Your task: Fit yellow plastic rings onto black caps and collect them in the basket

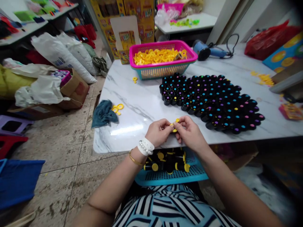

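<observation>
Both my hands meet above the front edge of the marble-patterned table point(139, 94). My left hand point(159, 132) and my right hand point(190, 130) are closed, pinching a small yellow plastic piece point(177, 120) between their fingertips; the fingers partly cover it. To the right of my hands, many black cylinders point(201, 103) with coloured dots on top stand packed together. Below the table edge, in front of my body, a blue basket point(170, 180) holds black tubes with yellow caps point(155, 167). A pink-rimmed basket point(163, 67) of yellow ring-shaped pieces point(156, 57) stands farther back.
A dark teal cloth point(104, 113) lies at the table's left edge beside loose yellow rings point(118, 108). A blue corded power tool point(210, 51) rests at the back. Yellow cartons point(146, 19) stand behind the table; white sacks point(62, 55) and a cardboard box point(75, 86) sit left.
</observation>
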Action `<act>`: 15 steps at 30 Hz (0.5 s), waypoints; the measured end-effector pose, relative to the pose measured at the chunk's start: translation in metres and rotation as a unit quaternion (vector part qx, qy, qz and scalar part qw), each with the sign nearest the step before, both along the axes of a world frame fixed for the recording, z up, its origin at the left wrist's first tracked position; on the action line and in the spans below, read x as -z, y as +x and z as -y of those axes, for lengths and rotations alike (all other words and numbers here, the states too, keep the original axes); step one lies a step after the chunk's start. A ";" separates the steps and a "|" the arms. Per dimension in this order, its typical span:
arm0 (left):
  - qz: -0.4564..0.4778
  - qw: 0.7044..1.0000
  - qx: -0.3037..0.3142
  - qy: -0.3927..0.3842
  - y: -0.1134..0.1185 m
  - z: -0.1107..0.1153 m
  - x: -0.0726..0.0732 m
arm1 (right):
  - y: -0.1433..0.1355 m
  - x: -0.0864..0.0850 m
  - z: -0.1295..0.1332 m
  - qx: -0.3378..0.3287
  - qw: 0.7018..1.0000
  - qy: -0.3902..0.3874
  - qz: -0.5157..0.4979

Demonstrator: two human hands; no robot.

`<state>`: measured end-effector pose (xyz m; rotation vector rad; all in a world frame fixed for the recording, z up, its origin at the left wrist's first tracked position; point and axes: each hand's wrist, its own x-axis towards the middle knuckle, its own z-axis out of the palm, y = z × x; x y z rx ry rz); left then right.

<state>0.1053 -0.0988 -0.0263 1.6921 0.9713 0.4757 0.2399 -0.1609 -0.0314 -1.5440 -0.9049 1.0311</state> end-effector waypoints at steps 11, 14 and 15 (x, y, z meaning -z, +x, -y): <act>-0.001 0.953 -0.048 0.300 -0.001 0.025 0.015 | 0.011 -0.002 0.000 -0.017 0.991 0.016 -0.133; -0.013 0.948 -0.034 0.315 -0.003 0.025 0.016 | 0.024 -0.010 -0.009 -0.072 0.983 -0.051 -0.162; -0.015 0.948 -0.028 0.317 -0.004 0.025 0.015 | 0.029 -0.013 -0.012 -0.096 0.980 -0.070 -0.161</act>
